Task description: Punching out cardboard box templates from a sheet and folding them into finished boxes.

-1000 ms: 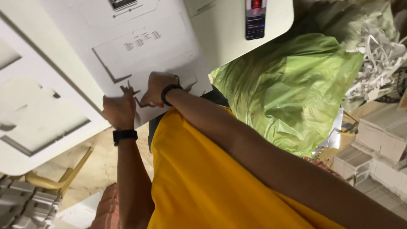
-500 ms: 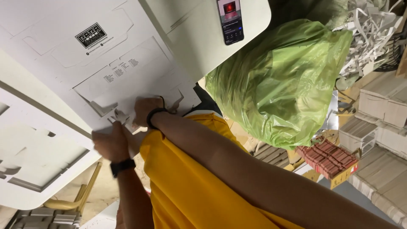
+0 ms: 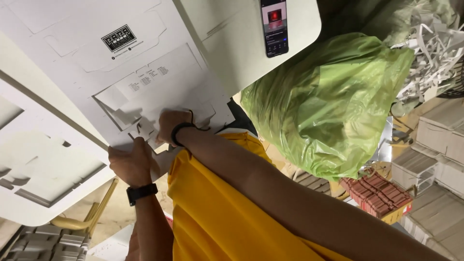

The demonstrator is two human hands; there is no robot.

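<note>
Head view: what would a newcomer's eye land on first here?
Probably the big translucent green plastic bag, bulging at the right beside the table. Next, at centre, the left hand and right hand press on a white die-cut cardboard sheet lying on the white table. A black smartphone with a lit screen lies at the table's top edge.

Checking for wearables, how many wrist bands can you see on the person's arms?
2: a black watch on the left wrist, a black band on the right wrist by the white card sheet.

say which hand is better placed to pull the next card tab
Probably the left hand: its fingers grip the white card sheet at its near edge by the cut tabs; the right hand rests on top.
</note>
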